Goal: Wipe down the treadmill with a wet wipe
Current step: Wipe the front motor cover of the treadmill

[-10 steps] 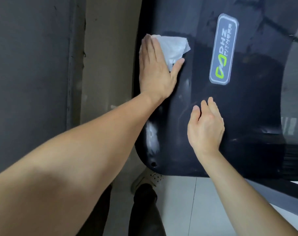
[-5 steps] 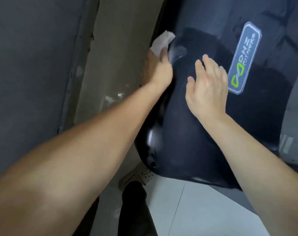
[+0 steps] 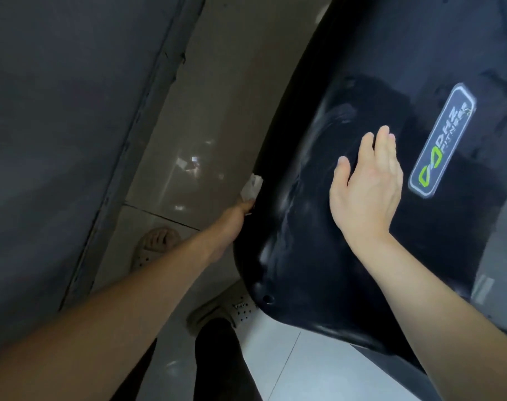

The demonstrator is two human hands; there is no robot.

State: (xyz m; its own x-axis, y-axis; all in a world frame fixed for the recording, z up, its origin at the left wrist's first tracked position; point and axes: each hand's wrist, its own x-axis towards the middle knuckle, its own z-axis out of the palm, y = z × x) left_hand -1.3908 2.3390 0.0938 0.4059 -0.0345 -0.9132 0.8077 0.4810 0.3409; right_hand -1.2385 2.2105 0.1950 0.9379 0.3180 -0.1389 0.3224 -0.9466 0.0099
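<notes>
A: From the head camera, what is the left hand (image 3: 244, 206) doing?

B: It is reaching round the left edge of the black treadmill cover (image 3: 319, 256). The white wet wipe (image 3: 251, 189) is sticking up there. I cannot tell how its fingers are lying.

A: And the right hand (image 3: 367, 186)?

B: It is lying flat on the cover, fingers straight and close together, beside the badge (image 3: 442, 143).

Left hand (image 3: 244, 206) mostly hidden behind treadmill (image 3: 319, 227) edge.
</notes>
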